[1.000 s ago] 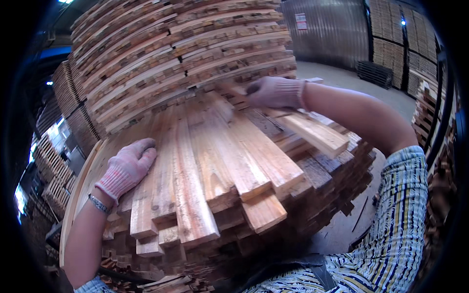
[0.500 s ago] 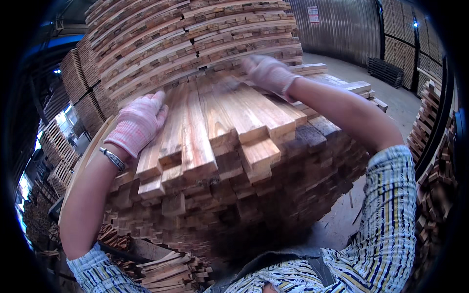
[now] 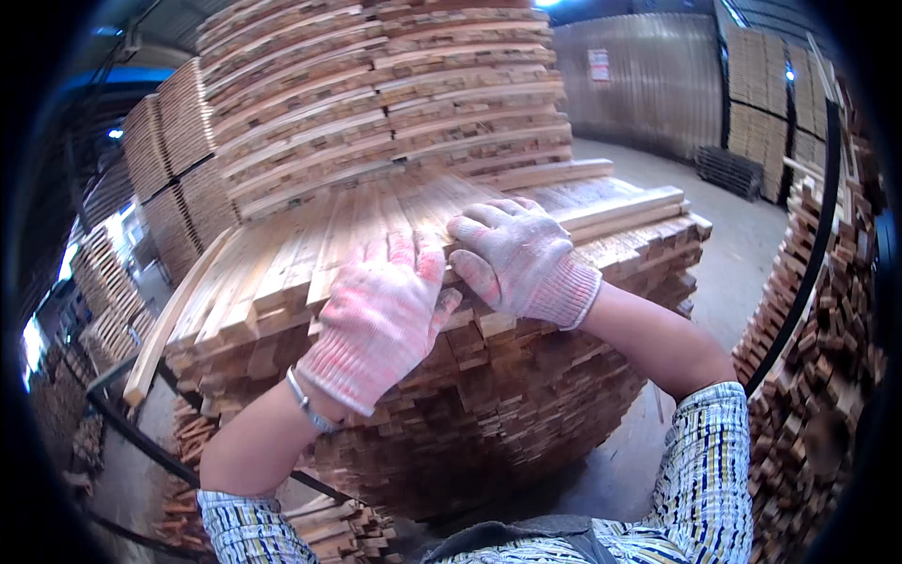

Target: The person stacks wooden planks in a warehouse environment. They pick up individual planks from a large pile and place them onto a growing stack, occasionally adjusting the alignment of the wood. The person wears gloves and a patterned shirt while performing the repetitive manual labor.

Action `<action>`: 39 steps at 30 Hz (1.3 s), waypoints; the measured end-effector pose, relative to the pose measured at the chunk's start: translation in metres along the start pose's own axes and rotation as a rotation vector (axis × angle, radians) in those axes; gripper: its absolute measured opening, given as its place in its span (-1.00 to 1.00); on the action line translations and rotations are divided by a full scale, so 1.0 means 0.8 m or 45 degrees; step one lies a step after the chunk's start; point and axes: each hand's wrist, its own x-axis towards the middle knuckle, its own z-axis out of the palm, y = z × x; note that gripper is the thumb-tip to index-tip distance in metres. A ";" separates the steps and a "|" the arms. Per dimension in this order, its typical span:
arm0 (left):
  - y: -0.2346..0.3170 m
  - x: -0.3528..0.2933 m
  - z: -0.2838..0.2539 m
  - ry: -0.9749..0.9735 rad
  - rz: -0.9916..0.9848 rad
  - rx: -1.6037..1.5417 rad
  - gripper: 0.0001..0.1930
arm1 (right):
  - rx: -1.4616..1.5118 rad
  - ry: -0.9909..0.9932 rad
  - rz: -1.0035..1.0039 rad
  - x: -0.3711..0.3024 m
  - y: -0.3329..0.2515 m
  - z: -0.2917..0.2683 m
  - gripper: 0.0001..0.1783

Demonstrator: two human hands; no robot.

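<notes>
Resting on: both gloved hands are lying on the top layer of a stack of wooden slats [image 3: 310, 254], near its front edge.
Left hand [image 3: 381, 315]: is lying open, palm down, fingers spread flat over the slat ends, gripping nothing.
Right hand [image 3: 517, 254]: is lying just beside the left, fingers loosely curled over the slats, closing on nothing.
Behind: a taller lumber pile [image 3: 376, 94] is rising past the stack.
Right side: more stacked wood [image 3: 827, 310] is standing by.
</notes>
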 end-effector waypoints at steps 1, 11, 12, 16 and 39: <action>0.003 0.001 0.000 -0.136 -0.071 -0.090 -0.26 | 0.021 -0.010 0.009 -0.003 0.001 0.005 -0.59; 0.021 -0.036 -0.002 0.029 -0.330 0.148 -0.15 | 0.103 0.070 -0.027 -0.011 -0.003 -0.014 -0.42; 0.026 -0.033 -0.003 -0.055 -0.366 0.093 -0.14 | 0.164 -0.008 0.019 -0.015 -0.004 -0.012 -0.42; 0.051 -0.050 0.003 0.211 -0.293 0.183 -0.10 | 0.058 0.208 -0.026 -0.037 -0.006 -0.023 -0.45; 0.452 -0.879 -0.094 -0.310 -2.710 -1.706 -0.36 | 1.451 -2.569 0.438 -0.606 -0.618 0.050 -0.34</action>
